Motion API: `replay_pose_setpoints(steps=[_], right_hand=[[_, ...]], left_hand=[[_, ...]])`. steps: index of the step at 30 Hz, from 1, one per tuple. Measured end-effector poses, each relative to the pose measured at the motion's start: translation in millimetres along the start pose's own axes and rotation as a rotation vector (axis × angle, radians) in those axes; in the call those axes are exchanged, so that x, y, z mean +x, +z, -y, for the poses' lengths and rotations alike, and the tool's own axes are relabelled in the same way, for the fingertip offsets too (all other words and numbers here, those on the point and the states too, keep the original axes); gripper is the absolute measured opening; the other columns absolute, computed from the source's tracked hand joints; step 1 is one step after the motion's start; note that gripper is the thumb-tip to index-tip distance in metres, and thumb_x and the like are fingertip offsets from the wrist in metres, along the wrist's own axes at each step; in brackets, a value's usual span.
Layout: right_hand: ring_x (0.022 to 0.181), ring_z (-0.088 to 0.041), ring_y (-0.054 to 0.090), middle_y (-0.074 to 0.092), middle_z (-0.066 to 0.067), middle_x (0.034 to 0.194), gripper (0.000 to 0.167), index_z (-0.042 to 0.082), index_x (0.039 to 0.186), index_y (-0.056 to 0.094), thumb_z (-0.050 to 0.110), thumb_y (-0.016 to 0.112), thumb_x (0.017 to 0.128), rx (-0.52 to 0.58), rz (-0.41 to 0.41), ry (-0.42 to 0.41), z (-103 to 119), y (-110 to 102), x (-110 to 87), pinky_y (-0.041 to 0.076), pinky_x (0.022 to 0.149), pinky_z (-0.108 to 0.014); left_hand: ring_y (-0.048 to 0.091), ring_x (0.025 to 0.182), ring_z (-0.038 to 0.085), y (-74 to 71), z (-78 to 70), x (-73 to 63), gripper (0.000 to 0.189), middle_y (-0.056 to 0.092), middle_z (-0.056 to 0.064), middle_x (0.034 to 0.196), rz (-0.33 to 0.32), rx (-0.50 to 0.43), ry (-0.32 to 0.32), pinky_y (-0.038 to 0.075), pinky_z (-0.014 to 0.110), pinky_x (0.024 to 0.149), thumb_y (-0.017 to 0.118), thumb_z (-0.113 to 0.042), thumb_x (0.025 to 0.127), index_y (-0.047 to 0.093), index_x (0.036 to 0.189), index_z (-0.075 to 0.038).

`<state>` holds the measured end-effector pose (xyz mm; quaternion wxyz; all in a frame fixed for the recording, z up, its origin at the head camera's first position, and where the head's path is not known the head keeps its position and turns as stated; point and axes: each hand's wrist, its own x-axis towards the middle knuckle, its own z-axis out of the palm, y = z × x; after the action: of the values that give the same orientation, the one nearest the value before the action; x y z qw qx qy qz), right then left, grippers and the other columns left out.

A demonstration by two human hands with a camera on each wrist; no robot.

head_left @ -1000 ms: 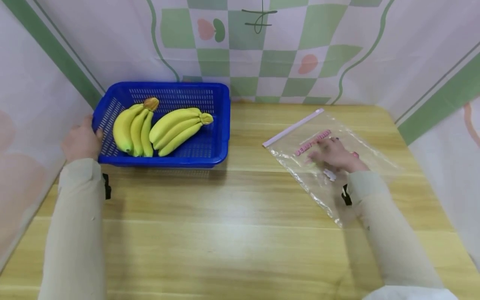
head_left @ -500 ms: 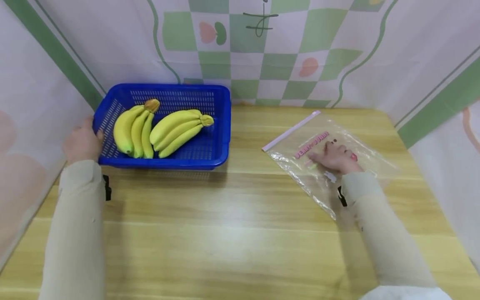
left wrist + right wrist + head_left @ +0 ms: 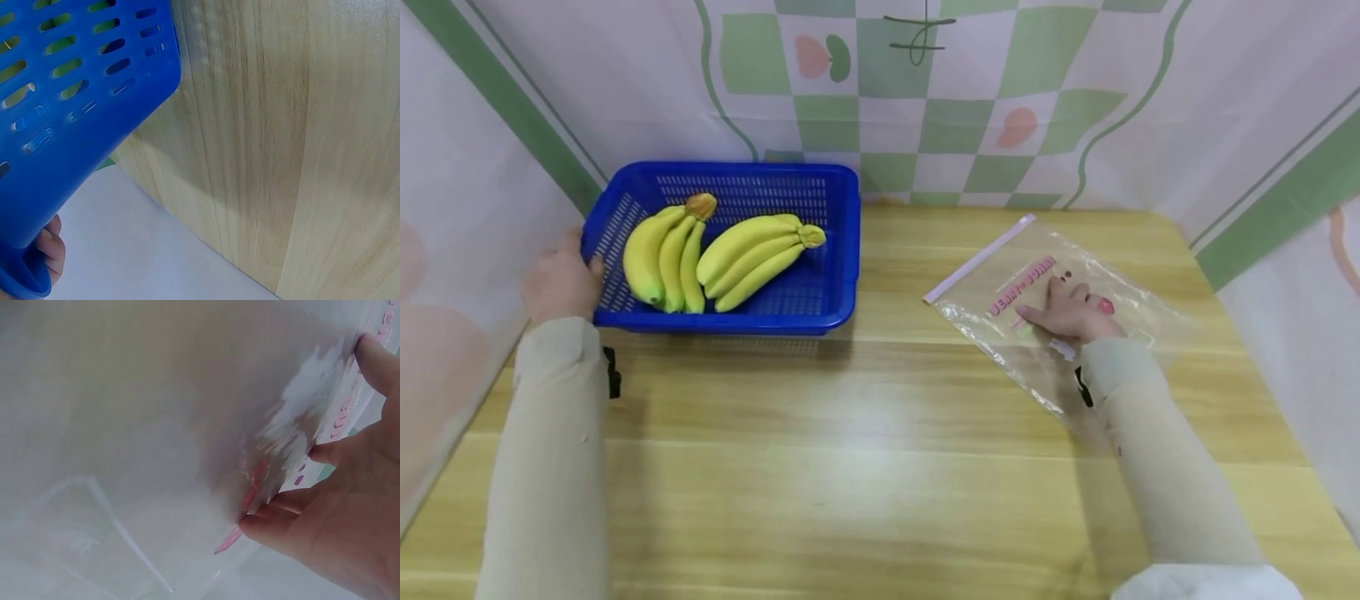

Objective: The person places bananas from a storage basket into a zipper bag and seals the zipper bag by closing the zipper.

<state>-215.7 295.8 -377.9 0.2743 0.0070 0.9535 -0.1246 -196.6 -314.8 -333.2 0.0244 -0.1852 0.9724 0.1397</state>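
My left hand (image 3: 561,283) grips the left end of a blue plastic basket (image 3: 722,323). In the left wrist view, fingers (image 3: 53,247) wrap the basket's rim near its corner. Two bunches of bananas lie inside: one bunch (image 3: 662,258) at the left, another bunch (image 3: 756,258) beside it. On the right of the table, a clear zip bag (image 3: 992,333) with pink lettering lies flat. My right hand (image 3: 1067,312) rests on the bag with fingers spread. The right wrist view shows its fingertips (image 3: 250,526) touching the plastic, over the printed picture.
A light wooden table (image 3: 850,467) carries everything. Behind it hangs a cloth backdrop (image 3: 925,125) with green and white checks, close to the basket's back rim. White cloth sides (image 3: 1292,333) stand along the table's left and right edges.
My right hand has settled onto the bag, and the bag has shifted slightly left, its near corner drawing up toward the back. The left hand and basket stay in place.
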Motion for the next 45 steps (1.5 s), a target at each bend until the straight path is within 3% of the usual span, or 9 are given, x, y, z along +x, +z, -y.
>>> replay_pose_setpoints(steps=[9,20,28,32,35,38,42,45], right_hand=[[0.127,-0.068,0.007,-0.002,-0.051,0.141,0.095,-0.009,0.148,0.004,0.061,0.04,0.094,0.004,0.003,-0.031,1,-1,0.4,0.013,0.099,-0.079],[0.131,-0.067,0.005,0.0,-0.045,0.147,0.097,-0.002,0.151,0.0,0.061,0.045,0.092,-0.015,-0.022,-0.079,-4,-4,0.6,0.013,0.097,-0.081],[0.14,-0.057,-0.004,-0.001,-0.041,0.15,0.092,-0.007,0.15,0.007,0.035,0.063,0.09,0.109,-0.04,-0.238,-8,-2,9.4,0.005,0.107,-0.074],[0.14,-0.056,-0.002,0.004,-0.039,0.151,0.09,-0.01,0.148,0.01,0.024,0.067,0.088,0.163,-0.064,-0.289,-9,0,12.9,0.004,0.11,-0.071],[0.138,-0.058,0.002,0.014,-0.038,0.15,0.09,-0.012,0.147,0.012,0.024,0.069,0.087,0.136,-0.089,-0.269,-7,-1,12.7,0.006,0.11,-0.071],[0.133,-0.061,0.009,0.022,-0.039,0.146,0.095,-0.014,0.145,0.017,0.039,0.068,0.086,0.066,-0.103,-0.165,-4,-3,10.5,0.01,0.108,-0.072],[0.129,-0.064,0.012,0.017,-0.044,0.144,0.108,-0.014,0.144,0.017,0.06,0.064,0.081,0.008,-0.079,-0.011,-1,-5,5.2,0.014,0.105,-0.074],[0.131,-0.063,0.009,0.015,-0.045,0.144,0.108,-0.015,0.144,0.017,0.06,0.063,0.082,-0.003,-0.068,0.001,1,-6,3.9,0.012,0.106,-0.074]], left_hand=[[0.045,0.114,0.054,1.9,5.2,0.3,0.059,0.043,0.04,0.13,-0.002,-0.012,-0.004,0.039,0.066,0.096,0.03,-0.029,0.102,0.013,0.153,-0.005],[0.043,0.116,0.054,-1.7,2.9,-2.0,0.059,0.042,0.04,0.132,0.004,-0.029,-0.02,0.036,0.067,0.098,0.029,-0.03,0.102,0.012,0.153,-0.006],[0.042,0.116,0.054,-2.4,2.3,-1.1,0.06,0.041,0.04,0.132,0.013,-0.021,-0.017,0.033,0.068,0.1,0.029,-0.031,0.102,0.011,0.153,-0.004],[0.043,0.115,0.054,-1.3,1.5,1.1,0.06,0.042,0.04,0.131,0.008,-0.01,-0.013,0.034,0.067,0.1,0.029,-0.032,0.102,0.012,0.152,-0.004],[0.044,0.115,0.054,0.2,0.8,2.4,0.059,0.043,0.04,0.131,0.002,-0.009,-0.011,0.035,0.066,0.101,0.03,-0.031,0.102,0.014,0.152,-0.003],[0.044,0.115,0.054,1.1,0.5,3.0,0.059,0.043,0.04,0.13,-0.007,-0.012,-0.006,0.035,0.066,0.1,0.03,-0.029,0.102,0.015,0.151,-0.002],[0.045,0.115,0.054,1.6,0.6,3.0,0.059,0.044,0.04,0.131,-0.016,-0.015,-0.006,0.037,0.065,0.099,0.031,-0.029,0.102,0.016,0.151,-0.002],[0.045,0.115,0.054,1.7,0.5,3.4,0.059,0.043,0.039,0.131,-0.017,-0.018,-0.008,0.037,0.066,0.098,0.031,-0.029,0.102,0.016,0.151,-0.002]])
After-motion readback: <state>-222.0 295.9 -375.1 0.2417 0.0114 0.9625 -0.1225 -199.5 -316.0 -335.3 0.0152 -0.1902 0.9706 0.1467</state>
